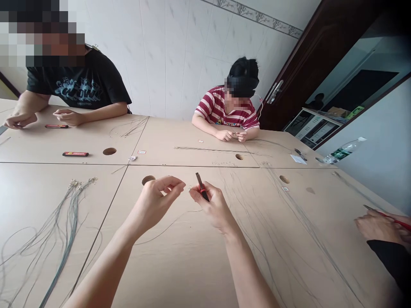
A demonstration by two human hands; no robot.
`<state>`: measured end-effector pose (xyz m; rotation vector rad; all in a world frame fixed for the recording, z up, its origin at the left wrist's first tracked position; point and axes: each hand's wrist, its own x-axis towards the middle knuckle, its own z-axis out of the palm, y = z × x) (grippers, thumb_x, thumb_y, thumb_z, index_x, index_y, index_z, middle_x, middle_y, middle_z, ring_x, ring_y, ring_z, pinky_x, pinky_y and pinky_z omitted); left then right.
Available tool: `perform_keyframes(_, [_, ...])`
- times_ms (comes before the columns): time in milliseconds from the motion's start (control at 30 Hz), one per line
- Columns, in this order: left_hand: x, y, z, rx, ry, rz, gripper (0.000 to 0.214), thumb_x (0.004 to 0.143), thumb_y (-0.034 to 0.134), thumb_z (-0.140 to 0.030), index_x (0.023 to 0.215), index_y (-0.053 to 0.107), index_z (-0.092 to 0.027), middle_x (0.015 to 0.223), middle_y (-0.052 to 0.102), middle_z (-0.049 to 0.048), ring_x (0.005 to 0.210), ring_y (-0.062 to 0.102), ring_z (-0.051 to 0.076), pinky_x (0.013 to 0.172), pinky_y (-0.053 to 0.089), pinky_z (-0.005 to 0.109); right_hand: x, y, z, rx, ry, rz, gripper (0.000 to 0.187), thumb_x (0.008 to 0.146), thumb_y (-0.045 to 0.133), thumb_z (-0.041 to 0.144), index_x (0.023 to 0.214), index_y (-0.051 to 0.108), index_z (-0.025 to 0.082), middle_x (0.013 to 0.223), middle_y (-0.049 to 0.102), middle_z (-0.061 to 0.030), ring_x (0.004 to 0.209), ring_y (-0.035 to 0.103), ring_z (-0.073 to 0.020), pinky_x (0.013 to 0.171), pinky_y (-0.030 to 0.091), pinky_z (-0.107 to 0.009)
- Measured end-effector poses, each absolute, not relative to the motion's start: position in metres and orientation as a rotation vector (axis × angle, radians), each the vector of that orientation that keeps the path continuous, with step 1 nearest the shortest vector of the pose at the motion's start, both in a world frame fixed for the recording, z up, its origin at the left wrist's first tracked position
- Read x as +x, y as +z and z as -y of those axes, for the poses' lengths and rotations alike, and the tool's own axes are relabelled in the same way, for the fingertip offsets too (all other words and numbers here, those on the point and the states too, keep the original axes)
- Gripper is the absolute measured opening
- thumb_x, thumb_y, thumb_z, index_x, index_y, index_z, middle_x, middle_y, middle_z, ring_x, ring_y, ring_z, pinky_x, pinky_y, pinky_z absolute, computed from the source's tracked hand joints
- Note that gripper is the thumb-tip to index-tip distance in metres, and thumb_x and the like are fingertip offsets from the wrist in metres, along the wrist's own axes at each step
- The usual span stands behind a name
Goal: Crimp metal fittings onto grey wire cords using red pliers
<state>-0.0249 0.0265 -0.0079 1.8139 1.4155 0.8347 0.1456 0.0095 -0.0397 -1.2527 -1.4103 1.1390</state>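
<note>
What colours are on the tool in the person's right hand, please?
The tool is black and red, best seen in the head view.

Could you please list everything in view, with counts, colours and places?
Table: one, pale beige, foreground
Left cords: many, grey-green, left
Right cords: many, grey, right
Slim items: two, red and black, far left
Holes: at least four, brown, in table
Labels: at least three, white, across table
Paper: one, white, far right
Bottle: one, clear, green label, far right
Wall: one, white, behind
Door: one, dark brown, back right
Shelf unit: one, white, back right
Co-workers: at least three; black shirt and striped shirt across, dark sleeve at right edge
Left hand: one, bare, centre, fingers pinched
Right hand: one, bare, centre, holding slim red-and-black tool
</note>
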Motion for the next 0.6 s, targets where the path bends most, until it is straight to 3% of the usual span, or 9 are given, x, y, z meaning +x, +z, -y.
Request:
perform_keyframes(300, [-0.03,-0.0083,-0.0306,1.794,0.806,-1.365,0.024,0.085,0.055,-0.042,0.095,0.069,-0.026,0.096,0.069,0.0023,0.071,0.058,0.016,0.061,0.047,0.026,0.1441,-0.0351,-0.0079,-1.205,1.18,1.421,0.023,0.085,0.057,0.04,0.075,0.055,0.02,0.07,0.047,0.0011,0.067,0.041,-0.0125,0.063,0.034,-0.026])
perform_keyframes(433, [-0.032,-0.009,-0.0299,1.762,0.796,-1.275,0.026,0.084,0.057,-0.043,0.102,0.069,-0.029,0.104,0.069,0.0018,0.08,0.062,0.017,0.07,0.05,0.028,0.1433,-0.0327,-0.0071,-1.149,1.24,1.406,0.021,0.085,0.057,0.038,0.075,0.055,0.02,0.07,0.047,0.0007,0.069,0.042,-0.0128,0.065,0.036,-0.026])
perform_keyframes(600, [-0.0305,-0.0092,-0.029,1.748,0.807,-1.216,0.028,0.083,0.059,-0.046,0.095,0.072,-0.026,0.099,0.071,0.0031,0.083,0.064,0.02,0.068,0.049,0.028,0.143,-0.0321,-0.0067,-1.148,1.26,1.413,0.023,0.085,0.057,0.04,0.074,0.055,0.02,0.069,0.046,0.0004,0.068,0.041,-0.0131,0.064,0.035,-0.027])
